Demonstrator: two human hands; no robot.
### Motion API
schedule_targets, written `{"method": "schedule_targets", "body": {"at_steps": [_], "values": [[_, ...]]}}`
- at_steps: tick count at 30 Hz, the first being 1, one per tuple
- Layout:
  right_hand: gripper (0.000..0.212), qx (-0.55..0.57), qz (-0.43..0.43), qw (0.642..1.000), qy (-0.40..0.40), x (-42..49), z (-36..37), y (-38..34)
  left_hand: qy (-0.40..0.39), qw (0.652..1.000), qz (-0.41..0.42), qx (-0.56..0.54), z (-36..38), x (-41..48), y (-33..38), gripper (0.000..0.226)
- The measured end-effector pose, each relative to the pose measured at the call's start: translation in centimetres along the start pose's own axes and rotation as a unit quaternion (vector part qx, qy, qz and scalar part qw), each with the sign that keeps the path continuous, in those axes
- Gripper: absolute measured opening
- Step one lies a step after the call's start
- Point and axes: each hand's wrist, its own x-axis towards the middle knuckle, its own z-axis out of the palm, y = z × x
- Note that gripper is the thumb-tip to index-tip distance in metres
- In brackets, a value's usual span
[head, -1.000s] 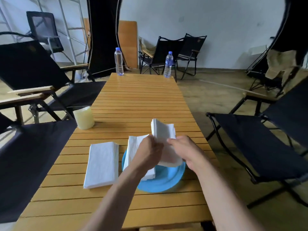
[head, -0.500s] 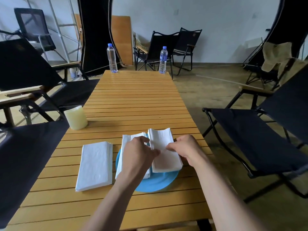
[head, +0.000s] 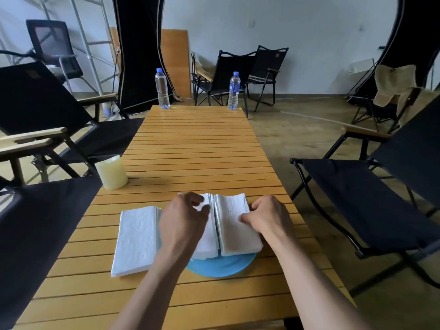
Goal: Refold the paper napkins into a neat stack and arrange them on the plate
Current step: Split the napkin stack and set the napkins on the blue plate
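A blue plate (head: 221,266) sits near the front of the wooden slatted table (head: 197,148). Two stacks of white folded napkins lie side by side on it: the left stack (head: 209,244) and the right stack (head: 235,225). My left hand (head: 183,222) rests over the left stack with its fingers bent on the stack's top. The right stack's right edge is pressed by the fingers of my right hand (head: 267,216). A third stack of napkins (head: 137,239) lies on the table just left of the plate.
A pale yellow candle (head: 111,172) stands at the table's left edge. Two water bottles (head: 162,88) (head: 233,90) stand at the far end. Black folding chairs flank the table on the left (head: 35,110) and right (head: 371,198).
The napkin stack that both hands held up has come down flat onto the plate's right half. My left hand has shifted onto the left stack.
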Motion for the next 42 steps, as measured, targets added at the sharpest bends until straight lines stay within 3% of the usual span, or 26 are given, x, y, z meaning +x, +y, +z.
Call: {"method": "schedule_targets", "body": {"at_steps": [2, 5, 9, 18, 23, 28, 36, 39, 42], "values": [[0.04, 0.008, -0.007, 1.0, 0.025, 0.0, -0.3, -0.3, 0.026, 0.998, -0.022, 0.059, -1.0, 1.0, -1.3, 0.035], [0.032, 0.0, -0.005, 0.999, 0.032, 0.1, -0.3, -0.5, -0.047, 0.989, -0.086, 0.111, -1.8, 2.0, -3.2, 0.049], [0.025, -0.009, 0.01, 1.0, -0.009, 0.0, 0.6, -0.6, -0.11, 0.986, -0.087, 0.086, -1.5, 1.4, -3.8, 0.036], [0.029, -0.036, 0.015, 0.999, -0.017, -0.2, 1.0, -0.7, -0.097, 0.989, -0.064, 0.094, -1.1, 0.8, -3.6, 0.022], [0.036, -0.026, 0.018, 0.999, -0.026, 0.0, 0.3, -0.7, -0.082, 0.984, -0.083, 0.138, -1.8, 1.3, -4.0, 0.039], [0.032, -0.034, 0.021, 0.998, -0.038, -0.4, 0.6, -0.7, -0.135, 0.981, -0.092, 0.101, -1.6, 1.8, -4.3, 0.032], [0.033, -0.051, 0.036, 0.997, -0.05, -1.0, 0.1, -1.6, -0.148, 0.982, -0.1, 0.061, -1.5, 0.9, -4.2, 0.028], [0.034, -0.077, 0.02, 0.997, -0.01, -1.5, -0.8, -2.6, -0.115, 0.987, -0.112, -0.002, -3.7, 1.6, -5.0, 0.027], [0.024, -0.005, -0.091, 0.994, 0.058, -2.9, -0.7, -4.9, -0.016, 0.99, -0.129, 0.06, -7.1, 3.2, -7.1, 0.034]]}}
